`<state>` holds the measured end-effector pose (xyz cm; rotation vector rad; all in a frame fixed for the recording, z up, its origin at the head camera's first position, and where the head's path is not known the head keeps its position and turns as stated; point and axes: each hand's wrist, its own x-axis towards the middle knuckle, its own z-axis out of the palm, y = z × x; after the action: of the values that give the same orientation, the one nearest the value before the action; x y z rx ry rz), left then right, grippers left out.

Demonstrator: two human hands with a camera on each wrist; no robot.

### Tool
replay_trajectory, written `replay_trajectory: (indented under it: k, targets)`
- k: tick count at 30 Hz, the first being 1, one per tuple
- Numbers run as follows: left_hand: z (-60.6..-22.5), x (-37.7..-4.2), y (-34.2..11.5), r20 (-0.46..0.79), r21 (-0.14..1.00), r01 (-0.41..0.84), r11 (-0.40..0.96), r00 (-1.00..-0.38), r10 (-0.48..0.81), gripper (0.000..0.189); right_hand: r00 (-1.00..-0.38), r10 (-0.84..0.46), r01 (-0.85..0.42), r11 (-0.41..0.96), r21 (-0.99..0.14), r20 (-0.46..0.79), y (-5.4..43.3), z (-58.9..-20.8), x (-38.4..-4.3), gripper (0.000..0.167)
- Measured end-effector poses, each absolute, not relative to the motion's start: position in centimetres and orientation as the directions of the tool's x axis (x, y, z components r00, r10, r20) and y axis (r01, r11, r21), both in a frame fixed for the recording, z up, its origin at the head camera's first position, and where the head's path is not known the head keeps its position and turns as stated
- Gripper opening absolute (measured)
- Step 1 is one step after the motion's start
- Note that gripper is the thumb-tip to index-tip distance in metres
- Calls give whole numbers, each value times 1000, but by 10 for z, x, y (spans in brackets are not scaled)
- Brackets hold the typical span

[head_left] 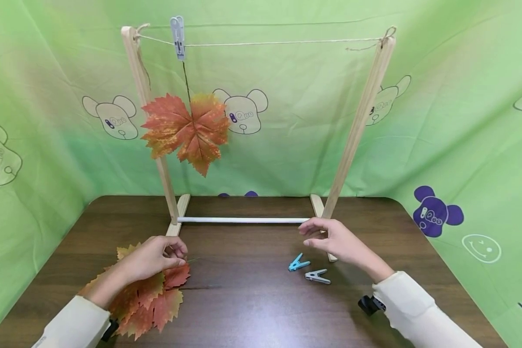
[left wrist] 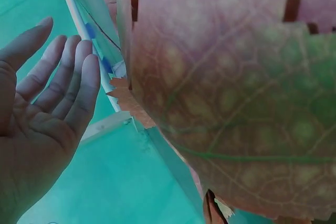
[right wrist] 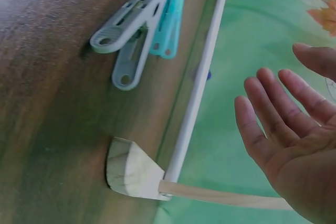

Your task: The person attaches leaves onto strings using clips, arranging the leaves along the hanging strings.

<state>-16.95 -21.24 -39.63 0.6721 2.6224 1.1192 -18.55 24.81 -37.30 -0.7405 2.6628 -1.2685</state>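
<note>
Here we are, hands well apart at the lower half of the frame and neither gripping a thing: the left hand [head_left: 154, 258], fingers loosely bent, is over the leaf pile [head_left: 167, 309] at lower left, while the right hand [head_left: 332, 239], thumb parted from its fingers, is above and just beside two clips at lower right of centre. Whether the left fingers touch a leaf, I can't tell.

A thin green stem [head_left: 194, 259] pokes out by those left fingertips, and that's the spot to pinch, I'd say: lift by the stem, keep off the jagged edges, and peel slowly, since the overlapping leaves could drag one another along.

Over to the blue clip [head_left: 298, 262] and the grey clip [head_left: 318, 276], lying close together on the desk [head_left: 248, 304]. Best to take one by its handle ends, so the mouth points away from the palm.

And a fine pattern up at upper left: the hanging leaf [head_left: 191, 130] dangles by its stem from the pale clip [head_left: 179, 38] on the string [head_left: 278, 43]. The string looks slack there, so a gentle touch would suit it.
</note>
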Motion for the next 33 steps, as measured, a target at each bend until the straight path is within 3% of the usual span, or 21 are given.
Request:
replay_trajectory:
  k: [14,24,33]
  targets:
    - [-404,-168,-219,-59,728,344,593,-831,554,13,-865,-499,-331,501,-800,46,248,-391,-184,30]
    - [-407,-166,-221,-113,759,289,583,-824,556,16,-844,-535,-277,476,-835,-25,245,-404,-185,31]
    - [-406,-167,-221,-70,750,311,584,-841,537,16,-843,-535,-239,457,-857,-50,243,-409,-184,29]
